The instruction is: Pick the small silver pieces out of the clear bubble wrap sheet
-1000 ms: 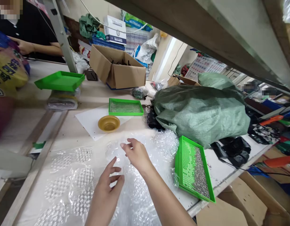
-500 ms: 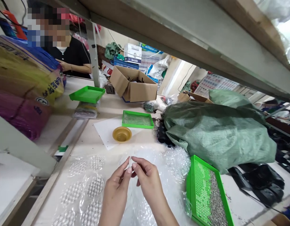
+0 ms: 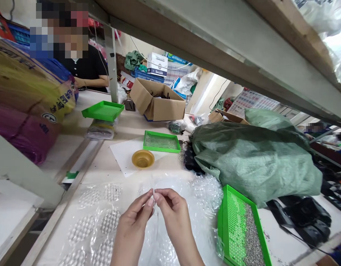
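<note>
My left hand [image 3: 135,220] and my right hand [image 3: 172,210] meet fingertip to fingertip low in the middle, both pinching a thin clear plastic bag [image 3: 156,221] that hangs between them. Under them lies a heap of clear plastic bags and bubble wrap [image 3: 98,225] on the pale table. To the right of my right hand a green tray [image 3: 228,229] holds many small grey metal parts. Beyond my hands stand a small yellow bowl [image 3: 143,159] on a white sheet [image 3: 122,155] and a second green tray [image 3: 161,142].
A big green woven sack [image 3: 256,159] fills the right of the table, with black items [image 3: 300,216] beside it. Farther back are an open cardboard box [image 3: 156,101] and a raised green tray [image 3: 103,111]. Another person [image 3: 84,70] sits at far left behind coloured sacks [image 3: 26,99]. A shelf [image 3: 214,40] hangs overhead.
My hands came together from apart and now pinch the clear bag between their fingertips. The view has swung up and left, showing the person at the far left.
</note>
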Demonstrator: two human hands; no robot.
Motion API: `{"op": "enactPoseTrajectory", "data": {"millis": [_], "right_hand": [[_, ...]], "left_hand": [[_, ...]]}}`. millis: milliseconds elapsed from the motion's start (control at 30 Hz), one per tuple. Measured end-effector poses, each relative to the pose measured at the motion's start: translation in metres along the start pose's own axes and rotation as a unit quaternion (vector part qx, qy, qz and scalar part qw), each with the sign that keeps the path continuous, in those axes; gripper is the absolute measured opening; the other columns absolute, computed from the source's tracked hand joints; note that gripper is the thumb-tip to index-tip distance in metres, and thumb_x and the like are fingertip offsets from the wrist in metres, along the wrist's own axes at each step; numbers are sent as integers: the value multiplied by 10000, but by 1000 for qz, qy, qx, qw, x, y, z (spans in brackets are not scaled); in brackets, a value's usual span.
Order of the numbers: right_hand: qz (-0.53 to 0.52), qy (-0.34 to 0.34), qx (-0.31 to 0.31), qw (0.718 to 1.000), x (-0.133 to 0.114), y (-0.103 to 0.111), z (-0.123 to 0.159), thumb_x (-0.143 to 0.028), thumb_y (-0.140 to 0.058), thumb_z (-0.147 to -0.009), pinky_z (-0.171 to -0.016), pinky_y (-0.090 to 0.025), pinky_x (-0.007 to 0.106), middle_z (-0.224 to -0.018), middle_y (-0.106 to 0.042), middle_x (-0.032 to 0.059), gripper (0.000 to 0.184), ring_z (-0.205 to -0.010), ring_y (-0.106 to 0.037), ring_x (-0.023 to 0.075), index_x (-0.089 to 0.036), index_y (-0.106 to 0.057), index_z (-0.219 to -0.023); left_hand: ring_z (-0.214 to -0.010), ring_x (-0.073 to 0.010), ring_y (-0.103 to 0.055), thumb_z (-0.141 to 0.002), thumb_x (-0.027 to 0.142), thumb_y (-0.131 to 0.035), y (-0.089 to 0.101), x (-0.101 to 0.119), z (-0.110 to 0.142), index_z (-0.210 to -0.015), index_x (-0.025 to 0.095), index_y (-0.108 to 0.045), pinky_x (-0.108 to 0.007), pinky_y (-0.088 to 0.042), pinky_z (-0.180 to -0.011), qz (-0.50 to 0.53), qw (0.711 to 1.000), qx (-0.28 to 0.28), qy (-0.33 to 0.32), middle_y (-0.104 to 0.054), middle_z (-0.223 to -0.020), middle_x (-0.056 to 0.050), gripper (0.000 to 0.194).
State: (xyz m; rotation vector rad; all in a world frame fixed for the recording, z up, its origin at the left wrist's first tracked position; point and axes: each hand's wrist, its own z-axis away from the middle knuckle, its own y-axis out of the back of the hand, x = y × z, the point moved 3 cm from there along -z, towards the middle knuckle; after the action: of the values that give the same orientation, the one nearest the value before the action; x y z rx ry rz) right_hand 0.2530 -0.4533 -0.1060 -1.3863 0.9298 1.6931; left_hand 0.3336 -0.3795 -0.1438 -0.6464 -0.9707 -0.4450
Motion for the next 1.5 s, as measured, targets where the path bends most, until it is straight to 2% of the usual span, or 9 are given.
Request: {"op": "enactPoseTrajectory", "data": {"millis": [133,267,433,567,700,867,1033,1267,1500], "right_hand": [[-11,1,-10,1000,-1,-1,1,-342,-644,-747,-710,-494,303,-807,-716,54,189,-760,-640,195,-166,-697,-795],[-13,-1,-26,1000,-2,-1,-1,-343,-636,-754,-744,-485,313,-810,-713,53,198,-789,-638,199,-169,-714,-808],[-17,-23,-31,999,-5,2,0,-371,-647,-742,-751,-502,344,-823,-713,67,247,-793,-639,215,-161,-718,-851],[-25,-18,-44,999,-10,2,0,-378,-651,-741,-753,-506,337,-815,-712,55,239,-813,-641,216,-178,-725,-850],[5,-15,-39,999,-13,5,0,-395,-648,-748,-681,-483,290,-727,-688,37,240,-736,-625,188,-180,-734,-812],[29,-18,-49,998,-12,8,0,-424,-615,-773,-663,-458,278,-705,-659,30,277,-705,-578,170,-174,-729,-806],[81,-6,-40,996,-16,9,3,-419,-587,-786,-630,-430,270,-676,-630,23,275,-663,-549,160,-169,-700,-779],[125,15,-29,992,-25,7,8,-384,-535,-801,-596,-405,253,-668,-585,7,232,-658,-529,155,-180,-604,-713],[151,35,-39,987,-19,5,6,-362,-471,-820,-627,-403,275,-733,-565,11,199,-713,-524,170,-195,-541,-736]], "left_hand": [[-1156,-264,-565,-677,527,-713,3,-2,0,-1047,269,-702,-436,-455,-1030,-18,1000,1,-14,-654,-1205,-26,451],[-1186,-271,-545,-697,536,-684,5,0,0,-1045,274,-705,-451,-423,-1054,-88,995,10,-51,-644,-1218,-29,436],[-1177,-260,-558,-678,580,-667,9,2,-4,-994,296,-727,-366,-508,-965,-175,979,17,-105,-664,-1186,-19,429],[-1125,-262,-593,-683,585,-657,10,4,-4,-980,309,-731,-406,-492,-983,-212,969,16,-129,-674,-1160,-18,412],[-1074,-262,-616,-729,591,-601,10,8,0,-970,323,-732,-447,-474,-994,-275,946,28,-168,-684,-1127,-19,384],[-1052,-227,-636,-805,569,-522,11,8,1,-1030,374,-703,-396,-533,-918,-349,912,21,-214,-683,-1133,11,348],[-1064,-202,-635,-811,558,-527,11,7,5,-1053,407,-680,-356,-563,-869,-378,897,23,-230,-674,-1156,53,323],[-1007,-235,-650,-768,596,-549,11,10,10,-1015,392,-684,-436,-535,-901,-360,911,30,-198,-691,-1104,33,348],[-1005,-250,-653,-694,615,-631,7,7,8,-1059,264,-654,-391,-517,-923,-223,971,-24,-78,-698,-1082,-53,506]]}}
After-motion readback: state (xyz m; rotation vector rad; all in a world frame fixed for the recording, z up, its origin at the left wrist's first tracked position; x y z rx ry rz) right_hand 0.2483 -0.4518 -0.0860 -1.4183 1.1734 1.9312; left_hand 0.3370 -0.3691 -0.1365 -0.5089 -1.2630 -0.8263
